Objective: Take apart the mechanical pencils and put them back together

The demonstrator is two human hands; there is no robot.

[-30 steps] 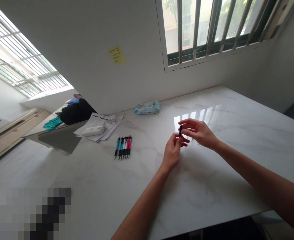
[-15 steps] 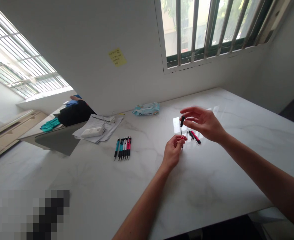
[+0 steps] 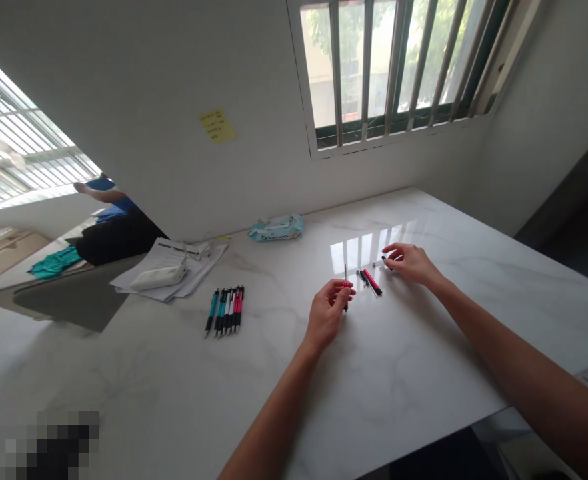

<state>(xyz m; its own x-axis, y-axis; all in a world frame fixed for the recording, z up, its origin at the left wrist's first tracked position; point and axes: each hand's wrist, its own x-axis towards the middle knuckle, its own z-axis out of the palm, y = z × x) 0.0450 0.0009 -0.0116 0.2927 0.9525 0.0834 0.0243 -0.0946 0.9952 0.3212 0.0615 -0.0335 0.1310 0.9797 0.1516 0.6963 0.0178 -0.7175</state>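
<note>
My left hand (image 3: 328,309) is closed around a partly taken-apart pen (image 3: 345,288), held upright with its thin refill sticking up. My right hand (image 3: 410,262) rests low on the white marble table (image 3: 284,373), its fingertips pinched on a small black pen piece (image 3: 386,261). Between the two hands lie loose pen parts (image 3: 369,280), one red barrel and dark pieces. A row of several pens (image 3: 225,310), teal, white, black and red, lies side by side to the left of my left hand.
A pack of wet wipes (image 3: 275,227) lies near the wall. A stack of papers with a white device (image 3: 167,272) sits at the left. A yellow sticky note (image 3: 217,126) hangs on the wall. A barred window (image 3: 389,67) is above.
My right hand has pulled the black piece off the pen and lowered it to the table on the right. The left hand stays on the pen. The view has shifted right.
</note>
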